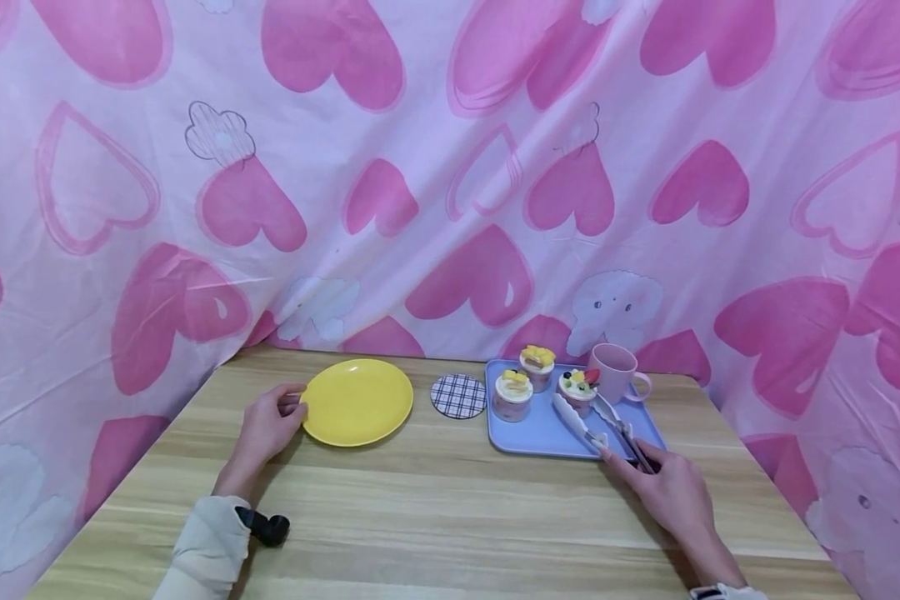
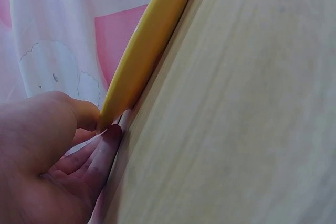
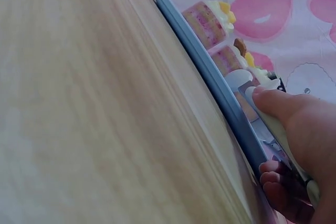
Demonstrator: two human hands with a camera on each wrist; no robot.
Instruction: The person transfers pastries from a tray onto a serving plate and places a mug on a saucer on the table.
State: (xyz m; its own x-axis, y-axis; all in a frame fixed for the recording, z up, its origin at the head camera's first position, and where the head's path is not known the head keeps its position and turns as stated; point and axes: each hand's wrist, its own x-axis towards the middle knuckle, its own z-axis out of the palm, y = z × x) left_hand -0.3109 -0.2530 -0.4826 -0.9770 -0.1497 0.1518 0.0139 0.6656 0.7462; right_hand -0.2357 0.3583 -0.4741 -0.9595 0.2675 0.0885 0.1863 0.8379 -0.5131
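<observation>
On the right half of the wooden surface (image 1: 420, 517), a blue tray (image 1: 528, 437) carries three dessert cups and a pink mug (image 1: 612, 372). Right hand (image 1: 675, 492): gripping a pair of tongs (image 1: 576, 423), thumb along one arm, fingers against the other. Tong arms spread; pale tips at the near side of the right-hand dessert cup (image 1: 576, 385), one toward either side of it. Contact between tips and cup cannot be told from these views. That cup's topping includes a red strawberry piece and dark berries.

Remaining cups: front-left cup (image 1: 512, 404) near the tray's left edge; rear cup (image 1: 537, 375) behind it, heaped with yellow pieces. Right wrist view shows layered pink and tan sides on two cups. Mug upright at the tray's back right, handle to the right.

Left hand (image 1: 270, 421): pinching the left rim of a yellow plate (image 1: 357, 402), thumb above, fingers lower. Round checked coaster (image 1: 457, 396) lies flat between plate and tray, just beside the tray. Backdrop: pink heart-print cloth (image 1: 330, 217).
</observation>
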